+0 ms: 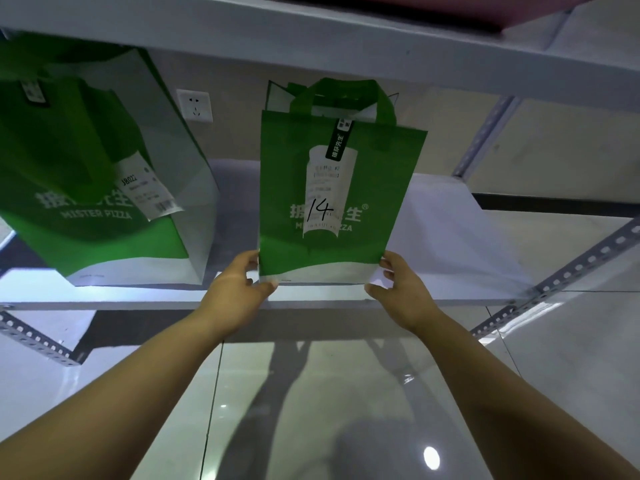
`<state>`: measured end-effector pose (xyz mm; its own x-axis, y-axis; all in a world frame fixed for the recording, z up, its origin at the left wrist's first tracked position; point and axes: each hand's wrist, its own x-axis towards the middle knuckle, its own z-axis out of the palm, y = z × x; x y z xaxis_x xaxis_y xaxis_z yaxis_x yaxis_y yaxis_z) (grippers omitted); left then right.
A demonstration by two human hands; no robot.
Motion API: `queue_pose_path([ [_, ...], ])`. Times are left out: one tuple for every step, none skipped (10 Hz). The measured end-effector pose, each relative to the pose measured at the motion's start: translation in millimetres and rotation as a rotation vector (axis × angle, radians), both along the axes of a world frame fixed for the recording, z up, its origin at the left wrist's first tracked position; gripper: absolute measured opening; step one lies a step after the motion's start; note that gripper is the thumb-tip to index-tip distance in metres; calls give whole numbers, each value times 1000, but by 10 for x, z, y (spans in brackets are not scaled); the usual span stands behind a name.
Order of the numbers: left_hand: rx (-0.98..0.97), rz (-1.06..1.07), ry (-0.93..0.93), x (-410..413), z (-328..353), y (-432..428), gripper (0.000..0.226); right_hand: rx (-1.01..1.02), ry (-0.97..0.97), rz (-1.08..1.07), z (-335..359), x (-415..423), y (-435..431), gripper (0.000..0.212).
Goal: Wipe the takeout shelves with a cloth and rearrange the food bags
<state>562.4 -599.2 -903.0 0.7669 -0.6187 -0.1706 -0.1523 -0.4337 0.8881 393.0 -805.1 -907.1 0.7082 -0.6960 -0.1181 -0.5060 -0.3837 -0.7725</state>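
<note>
A narrow green and white food bag (377, 174) stands upright on the white shelf (450, 237), with a receipt marked "14" on its front. My left hand (239, 289) grips its bottom left corner and my right hand (401, 289) grips its bottom right corner. A wider green food bag (69, 161) with a tag reading "JB022" stands on the same shelf to the left, apart from the narrow one. No cloth is visible.
Another shelf board (346, 46) runs overhead with a pink object (433, 8) on it. Perforated metal uprights (581, 261) stand at the right and lower left. A wall socket (194, 105) sits behind the bags. Glossy tiled floor lies below.
</note>
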Motion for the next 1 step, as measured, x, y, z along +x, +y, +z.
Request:
queue_pose_path([
  [84,-3,-11,-51,154,52,51,-39,97,-20,202,-65,66,59],
])
